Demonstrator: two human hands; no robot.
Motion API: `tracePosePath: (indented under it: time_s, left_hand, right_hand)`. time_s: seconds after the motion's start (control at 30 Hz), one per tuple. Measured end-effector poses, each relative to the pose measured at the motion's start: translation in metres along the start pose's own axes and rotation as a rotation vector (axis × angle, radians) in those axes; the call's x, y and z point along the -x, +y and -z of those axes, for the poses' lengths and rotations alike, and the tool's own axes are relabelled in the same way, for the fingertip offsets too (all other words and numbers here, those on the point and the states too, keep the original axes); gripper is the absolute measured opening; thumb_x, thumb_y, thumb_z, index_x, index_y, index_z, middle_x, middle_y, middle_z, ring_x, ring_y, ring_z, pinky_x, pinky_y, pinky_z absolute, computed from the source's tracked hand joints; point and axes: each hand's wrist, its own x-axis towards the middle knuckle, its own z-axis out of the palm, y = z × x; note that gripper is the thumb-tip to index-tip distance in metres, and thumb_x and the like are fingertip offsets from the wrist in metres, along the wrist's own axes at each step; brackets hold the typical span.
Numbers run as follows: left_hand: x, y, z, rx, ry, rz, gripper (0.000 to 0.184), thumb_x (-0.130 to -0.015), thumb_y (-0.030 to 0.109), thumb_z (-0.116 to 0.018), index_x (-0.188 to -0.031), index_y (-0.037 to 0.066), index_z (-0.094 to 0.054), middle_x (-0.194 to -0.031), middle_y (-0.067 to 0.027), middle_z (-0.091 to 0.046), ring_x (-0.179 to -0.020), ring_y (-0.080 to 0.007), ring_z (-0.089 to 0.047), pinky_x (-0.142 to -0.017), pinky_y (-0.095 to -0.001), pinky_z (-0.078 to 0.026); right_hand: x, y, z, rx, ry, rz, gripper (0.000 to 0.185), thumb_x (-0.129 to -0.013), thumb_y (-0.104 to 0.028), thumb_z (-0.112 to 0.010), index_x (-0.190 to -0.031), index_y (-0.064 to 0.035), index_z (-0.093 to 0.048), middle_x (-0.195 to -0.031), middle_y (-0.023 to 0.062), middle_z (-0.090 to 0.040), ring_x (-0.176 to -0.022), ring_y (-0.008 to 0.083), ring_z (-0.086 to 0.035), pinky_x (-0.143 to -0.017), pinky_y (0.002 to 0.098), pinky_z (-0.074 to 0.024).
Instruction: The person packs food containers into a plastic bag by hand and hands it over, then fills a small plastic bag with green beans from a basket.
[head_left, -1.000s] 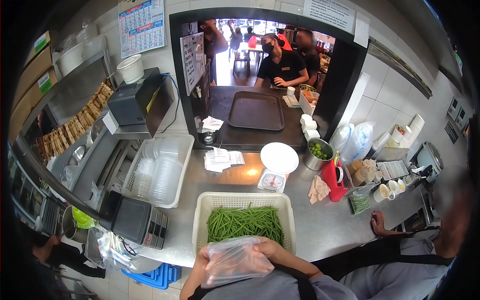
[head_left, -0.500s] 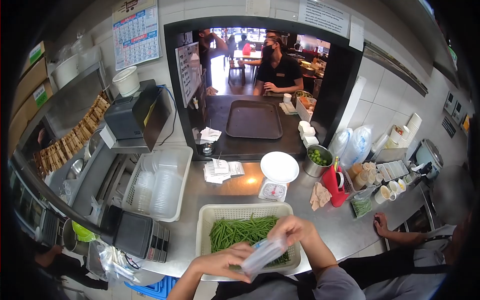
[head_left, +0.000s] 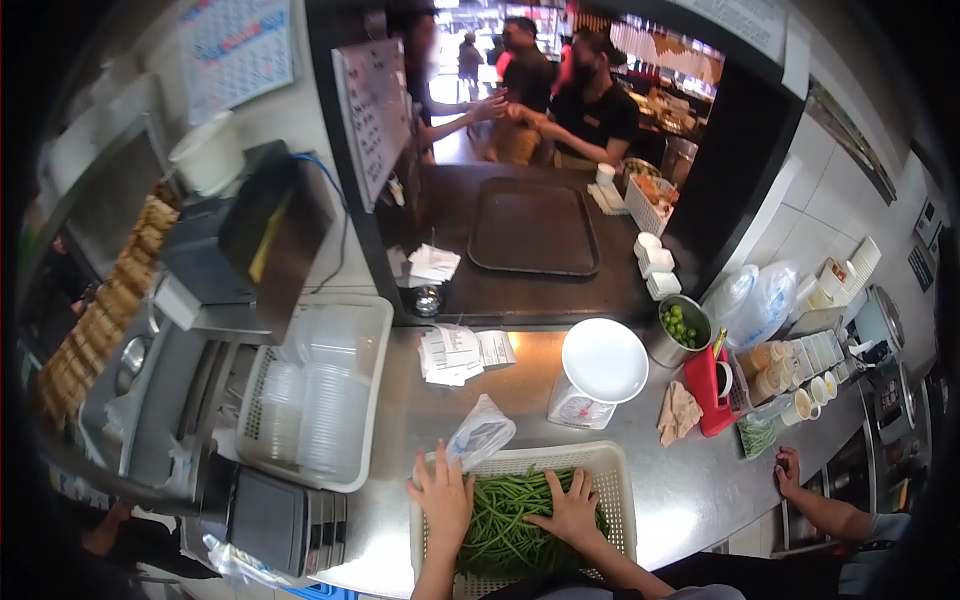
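Note:
Green beans (head_left: 508,520) fill a white perforated plastic basket (head_left: 622,490) at the counter's near edge. My left hand (head_left: 443,495) is over the basket's left side, fingers spread and holding nothing. Just beyond its fingertips, a crumpled clear plastic bag (head_left: 482,430) lies on the steel counter against the basket's far rim; whether the fingers touch it I cannot tell. On the right part of the beans rests my right hand (head_left: 568,510), its fingers apart and nothing gripped. A white dial scale (head_left: 604,362) with a round pan stands behind the basket.
Paper slips (head_left: 452,352) lie left of the scale. Stacked clear containers (head_left: 325,410) fill a crate at left. Right of the scale are a pot of green limes (head_left: 680,325), a cloth (head_left: 679,413) and a red holder (head_left: 708,392). A co-worker's hand (head_left: 789,472) rests at right.
The plastic bag has left my hands and now lies on the counter behind the basket. Both hands have spread and lowered to the basket. The camera view has shifted; people beyond the window moved.

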Motion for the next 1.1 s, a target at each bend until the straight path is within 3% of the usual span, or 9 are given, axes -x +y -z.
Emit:
tracePosePath:
  time_s: [0.2, 0.3, 0.37, 0.53, 0.63, 0.83, 0.9, 0.97, 1.1]
  left_hand:
    - [-0.020, 0.001, 0.007, -0.010, -0.133, 0.016, 0.057, -0.067, 0.023, -0.072, -0.115, 0.004, -0.048, -0.137, -0.0107, -0.032, -0.127, -0.0406, -0.024, -0.088, -0.0604, -0.027]
    - [-0.019, 0.001, 0.005, -0.013, -0.159, 0.014, 0.053, -0.066, 0.022, -0.072, -0.110, 0.003, -0.050, -0.136, -0.0107, -0.034, -0.125, -0.0410, -0.026, -0.088, -0.0592, -0.027]
    - [-0.022, 0.002, 0.005, -0.005, -0.132, 0.020, 0.045, -0.066, 0.020, -0.071, -0.104, 0.005, -0.052, -0.135, -0.0104, -0.036, -0.124, -0.0417, -0.028, -0.088, -0.0585, -0.027]
    - [-0.018, 0.000, 0.003, -0.058, -0.085, 0.009, 0.040, -0.075, 0.011, -0.059, -0.112, 0.004, -0.049, -0.135, -0.0112, -0.035, -0.126, -0.0393, -0.027, -0.088, -0.0586, -0.027]
    - [-0.015, -0.001, -0.001, -0.064, -0.021, 0.048, 0.036, -0.078, 0.004, -0.051, -0.114, 0.005, -0.049, -0.134, -0.0103, -0.037, -0.126, -0.0354, -0.029, -0.089, -0.0578, -0.028]
    - [-0.010, -0.007, -0.033, -0.073, 0.167, 0.131, 0.037, -0.081, 0.006, -0.048, -0.118, 0.008, -0.050, -0.130, -0.0085, -0.042, -0.124, -0.0285, -0.035, -0.087, -0.0575, -0.030]
    - [-0.009, -0.011, -0.042, -0.093, 0.219, 0.113, 0.039, -0.081, 0.006, -0.047, -0.119, 0.008, -0.048, -0.131, -0.0094, -0.040, -0.125, -0.0291, -0.034, -0.087, -0.0582, -0.031]
    - [-0.007, -0.012, -0.039, -0.034, 0.187, 0.096, 0.045, -0.079, 0.001, -0.047, -0.124, 0.007, -0.044, -0.134, -0.0124, -0.036, -0.126, -0.0306, -0.031, -0.091, -0.0600, -0.029]
    - [-0.002, -0.009, -0.001, 0.355, 0.249, 0.116, 0.049, -0.083, 0.000, -0.045, -0.131, 0.001, -0.035, -0.130, -0.0229, -0.036, -0.124, -0.0387, -0.031, -0.098, -0.0542, -0.026]
  right_hand:
    - [-0.020, -0.008, 0.019, -0.073, -0.062, -0.112, 0.086, -0.058, -0.045, -0.077, -0.132, -0.0274, -0.035, -0.127, 0.0268, -0.028, -0.120, 0.0458, -0.027, -0.093, 0.0574, -0.0296]
    - [-0.023, -0.004, 0.015, -0.087, -0.050, -0.110, 0.086, -0.058, -0.046, -0.077, -0.132, -0.0302, -0.035, -0.125, 0.0231, -0.031, -0.118, 0.0419, -0.031, -0.090, 0.0566, -0.0313]
    - [-0.026, -0.003, 0.017, -0.128, -0.011, -0.095, 0.085, -0.057, -0.044, -0.078, -0.129, -0.0239, -0.038, -0.121, 0.0194, -0.035, -0.114, 0.0382, -0.035, -0.087, 0.0550, -0.0348]
    - [-0.027, 0.008, 0.010, -0.233, 0.039, -0.061, 0.081, -0.056, -0.040, -0.079, -0.122, -0.0128, -0.042, -0.113, 0.0125, -0.041, -0.108, 0.0321, -0.040, -0.082, 0.0531, -0.0382]
    - [-0.021, 0.001, 0.021, -0.036, -0.017, -0.011, 0.079, -0.055, -0.037, -0.080, -0.121, -0.0114, -0.044, -0.110, 0.0105, -0.044, -0.107, 0.0304, -0.040, -0.083, 0.0538, -0.0374]
    - [-0.011, -0.011, 0.014, 0.138, 0.144, 0.237, 0.060, -0.054, -0.033, -0.080, -0.103, -0.0046, -0.059, -0.116, 0.0125, -0.045, -0.118, 0.0305, -0.037, -0.098, 0.0574, -0.0245]
    - [-0.013, -0.004, 0.017, 0.108, 0.026, 0.233, 0.066, -0.057, -0.033, -0.076, -0.111, -0.0031, -0.054, -0.122, 0.0138, -0.043, -0.123, 0.0283, -0.033, -0.104, 0.0580, -0.0179]
    - [-0.015, -0.002, 0.029, 0.054, -0.083, 0.141, 0.061, -0.060, -0.033, -0.074, -0.110, -0.0040, -0.055, -0.120, 0.0154, -0.049, -0.119, 0.0299, -0.041, -0.106, 0.0565, -0.0159]
    - [-0.003, -0.008, 0.076, -0.046, -0.022, 0.185, 0.049, -0.061, -0.024, -0.076, -0.102, -0.0032, -0.057, -0.098, 0.0147, -0.063, -0.096, 0.0310, -0.059, -0.092, 0.0541, -0.0357]
